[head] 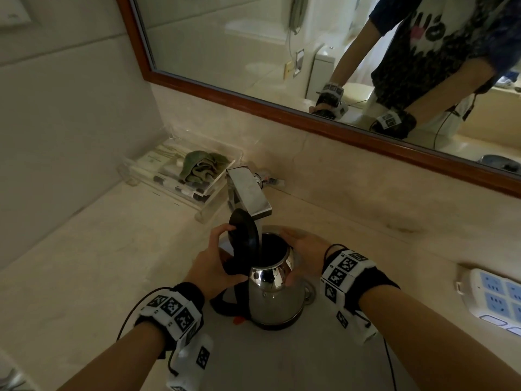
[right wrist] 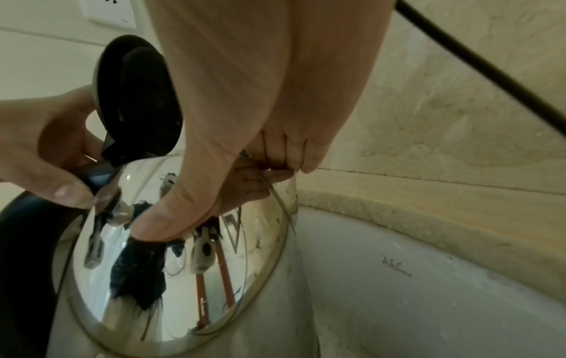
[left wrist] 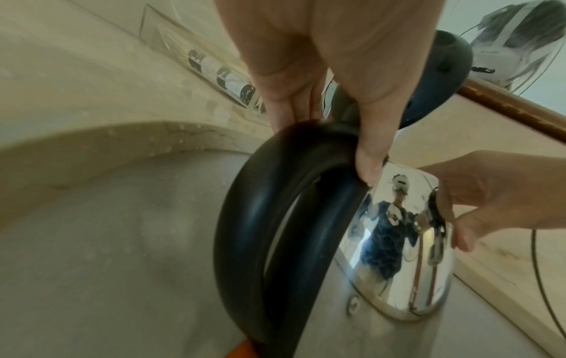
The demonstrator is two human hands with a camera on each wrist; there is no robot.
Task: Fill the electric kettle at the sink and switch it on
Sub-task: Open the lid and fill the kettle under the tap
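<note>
A steel electric kettle (head: 275, 300) stands in the sink basin (head: 296, 362) under the chrome tap (head: 248, 193). A stream of water falls from the tap into its open mouth. Its black lid (head: 244, 235) is tipped up and back. My left hand (head: 214, 263) grips the top of the black handle (left wrist: 245, 218), its fingers up against the raised lid. My right hand (head: 303, 249) holds the kettle's rim and upper body, thumb (right wrist: 165, 218) on the shiny steel shoulder (right wrist: 171, 278), fingers (right wrist: 285, 150) curled over the far rim.
A clear tray (head: 180, 176) with toiletries and a green cloth sits left of the tap on the marble counter (head: 84, 263). A white and blue power strip (head: 496, 300) lies on the counter at the right. A wood-framed mirror (head: 282, 108) hangs behind.
</note>
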